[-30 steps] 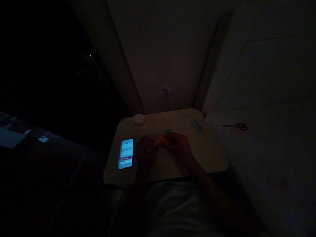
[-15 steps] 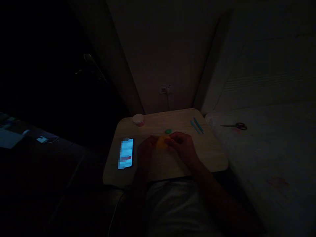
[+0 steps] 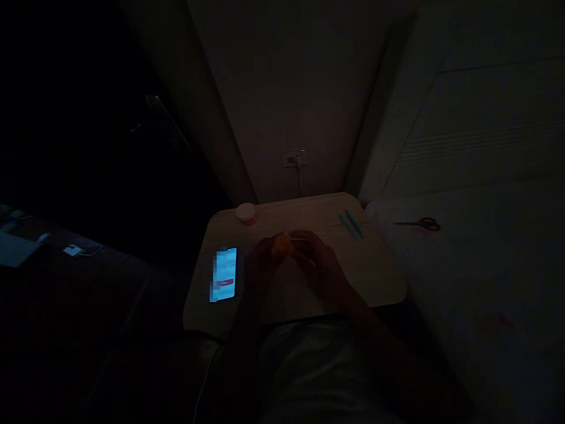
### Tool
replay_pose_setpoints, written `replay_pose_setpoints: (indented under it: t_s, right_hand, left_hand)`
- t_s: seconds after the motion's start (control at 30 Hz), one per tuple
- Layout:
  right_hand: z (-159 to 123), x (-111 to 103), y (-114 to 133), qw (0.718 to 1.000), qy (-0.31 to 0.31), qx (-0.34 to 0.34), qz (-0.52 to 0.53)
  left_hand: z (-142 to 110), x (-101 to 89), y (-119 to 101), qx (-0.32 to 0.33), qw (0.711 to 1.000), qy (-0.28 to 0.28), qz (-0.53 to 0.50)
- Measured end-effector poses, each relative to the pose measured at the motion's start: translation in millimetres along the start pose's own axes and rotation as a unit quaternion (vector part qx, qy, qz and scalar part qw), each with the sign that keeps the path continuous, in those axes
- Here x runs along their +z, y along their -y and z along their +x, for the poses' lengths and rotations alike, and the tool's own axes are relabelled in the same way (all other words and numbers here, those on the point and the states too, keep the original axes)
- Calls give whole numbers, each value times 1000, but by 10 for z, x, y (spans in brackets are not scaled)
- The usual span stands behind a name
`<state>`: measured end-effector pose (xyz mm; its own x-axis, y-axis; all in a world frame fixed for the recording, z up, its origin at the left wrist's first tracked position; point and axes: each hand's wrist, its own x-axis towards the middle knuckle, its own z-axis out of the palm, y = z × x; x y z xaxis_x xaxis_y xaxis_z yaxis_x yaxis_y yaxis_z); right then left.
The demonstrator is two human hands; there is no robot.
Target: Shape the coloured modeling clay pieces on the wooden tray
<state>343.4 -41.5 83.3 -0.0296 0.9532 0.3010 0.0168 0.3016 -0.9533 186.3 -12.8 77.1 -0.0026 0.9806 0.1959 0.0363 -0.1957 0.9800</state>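
Note:
The room is very dark. Both hands meet over a small light wooden table (image 3: 375, 277). My left hand (image 3: 259, 266) and my right hand (image 3: 314, 259) are closed together around a small orange lump (image 3: 281, 242), pinched between their fingers. The green piece seen earlier is hidden behind my hands. A lit phone (image 3: 224, 274) lies flat on the table just left of my left hand.
A small white round jar (image 3: 245, 213) stands at the table's back left; two blue sticks (image 3: 351, 224) lie at its back right. Scissors (image 3: 419, 223) rest on the pale surface to the right. A wall socket with a cable (image 3: 295, 159) is behind the table.
My hands have lifted and shifted slightly toward the back of the table with the orange lump, now covering the green piece. The phone has not moved.

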Motion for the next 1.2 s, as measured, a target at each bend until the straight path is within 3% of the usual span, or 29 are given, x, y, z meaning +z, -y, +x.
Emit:
replay_pose_setpoints:
  t_s: [0.13,0.3,0.47,0.73,0.93,1.13,1.2]
  right_hand:
    - [-15,26,42,1000,8,-10,-16]
    - [7,32,21,998,30,37,-33]
    - [33,71,-104,995,-31,91,-27]
    - [110,41,-139,973,-53,176,141]
    - [105,-59,-127,953,-112,213,182]
    - [80,-55,-142,963,-90,175,183]
    - [77,-45,-153,974,-91,141,154]
  left_hand:
    - [1,-46,12,37,999,-14,12]
    - [10,-96,65,88,995,-13,52]
    - [-7,-30,-23,128,985,-17,111]
    - [-62,71,-116,178,974,0,140]
    - [-64,11,-17,106,991,37,73]
    - [-16,13,95,25,996,-74,50]
    - [-22,26,102,3,995,-85,51]
